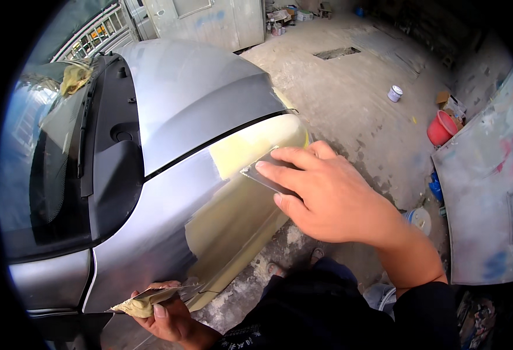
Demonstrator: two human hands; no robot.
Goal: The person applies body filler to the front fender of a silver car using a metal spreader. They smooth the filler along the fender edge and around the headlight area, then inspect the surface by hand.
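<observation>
Yellow filler, likely soft, sits on a plate gripped in the curled left hand, while the half-closed right hand pinches a seemingly light, springy scraper, best held across its width, at the car's fender.

Lost part of the left hand beneath paste at lower left; couldn't identify small items, top centre.

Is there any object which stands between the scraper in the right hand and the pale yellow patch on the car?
Nothing visible does: the scraper in the right hand lies over the patch and seems to touch it. The left hand, holding putty, is away at lower left.
</observation>
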